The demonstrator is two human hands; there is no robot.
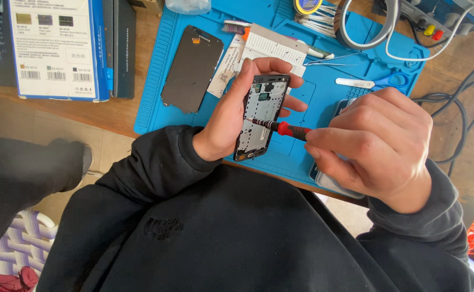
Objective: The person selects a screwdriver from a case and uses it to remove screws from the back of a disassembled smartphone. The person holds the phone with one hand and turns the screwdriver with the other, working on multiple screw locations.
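Note:
My left hand (230, 111) holds an opened phone frame (261, 116), black rimmed with a pale inner plate, upright over the front edge of a blue work mat (161, 59). My right hand (375, 143) grips a small red and black screwdriver (280, 127). Its tip rests on the middle of the phone frame's left side. Both arms wear black sleeves.
A detached dark phone screen (192, 68) lies on the mat to the left. Behind it are a brush (236, 26), tweezers (329, 58), blue-handled scissors (377, 82), a white card and cables (366, 27). A blue and white box (58, 46) stands on the wooden table at the left.

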